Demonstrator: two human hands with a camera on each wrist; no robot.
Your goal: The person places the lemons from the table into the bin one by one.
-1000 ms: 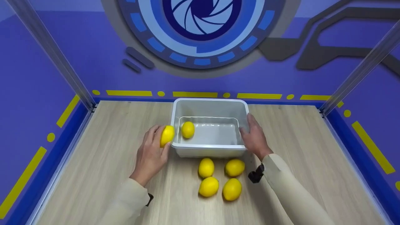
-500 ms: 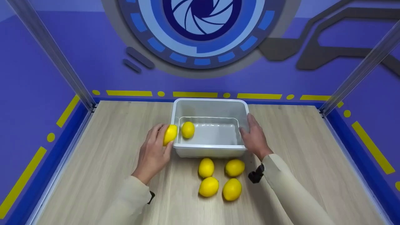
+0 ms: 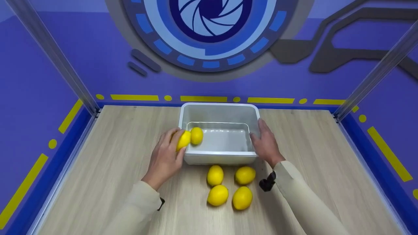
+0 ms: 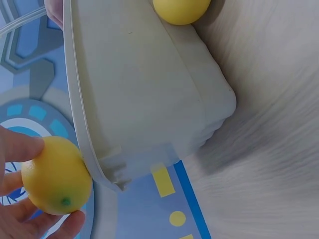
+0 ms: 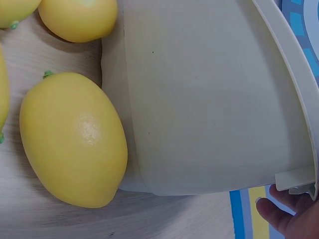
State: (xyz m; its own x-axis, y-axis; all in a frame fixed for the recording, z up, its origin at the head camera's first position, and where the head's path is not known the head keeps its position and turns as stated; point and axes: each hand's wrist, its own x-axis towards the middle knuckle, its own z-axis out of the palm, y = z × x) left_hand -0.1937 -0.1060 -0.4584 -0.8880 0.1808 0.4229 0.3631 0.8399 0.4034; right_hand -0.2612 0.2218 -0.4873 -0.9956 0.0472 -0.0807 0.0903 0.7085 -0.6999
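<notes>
My left hand [image 3: 166,156] holds a yellow lemon [image 3: 184,139] over the left rim of a white plastic bin [image 3: 220,153]. In the left wrist view, thumb and fingers wrap that lemon [image 4: 57,177] beside the bin's rim [image 4: 82,124]. Another lemon [image 3: 196,135] lies inside the bin at its left end. At the other end, my right hand [image 3: 268,145] grips the bin's right wall, thumb inside the rim and fingers outside. Only some of its fingertips [image 5: 274,214] show below the rim in the right wrist view.
In front of the bin, several lemons [image 3: 218,195] lie close together on the wooden tabletop [image 3: 130,130]. Close by in the right wrist view is one large lemon [image 5: 75,139]. A blue-purple patterned wall [image 3: 212,86] stands right behind the bin, with side walls left and right.
My left hand has carried its lemon rightward, from beside the bin to over its left rim, closer to the lemon inside. The right hand and the loose lemons have stayed put.
</notes>
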